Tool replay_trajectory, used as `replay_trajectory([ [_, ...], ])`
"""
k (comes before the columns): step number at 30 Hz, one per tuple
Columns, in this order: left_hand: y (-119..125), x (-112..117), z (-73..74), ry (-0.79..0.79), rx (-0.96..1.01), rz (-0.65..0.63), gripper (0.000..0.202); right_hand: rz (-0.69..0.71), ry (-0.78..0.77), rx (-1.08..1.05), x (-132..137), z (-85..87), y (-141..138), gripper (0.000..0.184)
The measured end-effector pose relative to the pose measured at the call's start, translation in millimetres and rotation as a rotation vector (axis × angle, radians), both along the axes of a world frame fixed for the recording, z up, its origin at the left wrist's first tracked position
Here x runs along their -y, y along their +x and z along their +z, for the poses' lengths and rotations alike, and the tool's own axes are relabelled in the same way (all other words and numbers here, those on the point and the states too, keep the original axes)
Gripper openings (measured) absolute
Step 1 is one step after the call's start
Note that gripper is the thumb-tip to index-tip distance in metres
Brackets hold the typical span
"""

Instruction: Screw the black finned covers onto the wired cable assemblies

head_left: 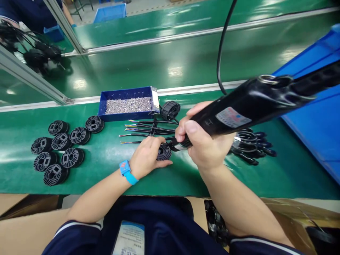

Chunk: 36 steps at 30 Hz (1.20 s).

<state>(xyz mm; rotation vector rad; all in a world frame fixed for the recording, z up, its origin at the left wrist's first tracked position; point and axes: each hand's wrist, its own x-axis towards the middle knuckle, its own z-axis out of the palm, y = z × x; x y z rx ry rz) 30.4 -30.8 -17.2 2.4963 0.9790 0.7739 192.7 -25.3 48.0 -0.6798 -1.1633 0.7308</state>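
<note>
My right hand (204, 141) is wrapped round a black electric screwdriver (228, 109), tilted with its tip down to the left. That tip meets a round black part (164, 152) with a ridged face on the green bench. My left hand (148, 152), with a blue wrist strap, grips this part from the left and covers much of it. Just behind it lie several black cables (143, 130) with stripped coloured wire ends. A similar round black part (170, 109) stands beyond them, near the blue screw bin.
The blue bin (127, 116) holds many small silver screws. Several round black parts (62, 141) stand at the left of the bench. A bundle of black cables (252, 145) lies right, before a large blue crate (313, 102). A co-worker's dark sleeve (32, 14) shows at upper left.
</note>
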Motion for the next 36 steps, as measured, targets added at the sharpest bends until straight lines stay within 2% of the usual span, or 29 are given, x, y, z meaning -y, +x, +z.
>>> replay_trajectory([
  [9, 2, -1, -5.4, 0.065, 0.008, 0.007, 0.069, 0.033, 0.019, 0.023, 2, -7.2, -2, 0.018],
  [18, 3, -2, -7.3, 0.113, 0.007, 0.017, 0.067, 0.044, 0.043, 0.029, 3, -6.7, -4, 0.017],
  [23, 1, -3, -4.5, 0.079, 0.008, 0.012, 0.072, 0.015, 0.002, 0.023, 4, -4.8, -4, 0.015],
  [27, 0, -4, -4.1, -0.014, -0.018, 0.022, 0.070, 0.089, -0.028, 0.004, 1, -2.0, -1, 0.012],
  [32, -1, -6, -7.5, -0.061, -0.001, 0.015, 0.074, 0.320, -0.047, -0.096, -8, 14.9, 20, 0.026],
  [34, -1, -6, -8.3, -0.080, 0.015, 0.012, 0.075, 0.240, -0.115, -0.254, -13, 26.3, 37, 0.040],
  [36, -1, -7, -7.5, -0.104, 0.036, 0.010, 0.074, 0.048, -0.248, -0.418, -20, 36.5, 58, 0.062],
])
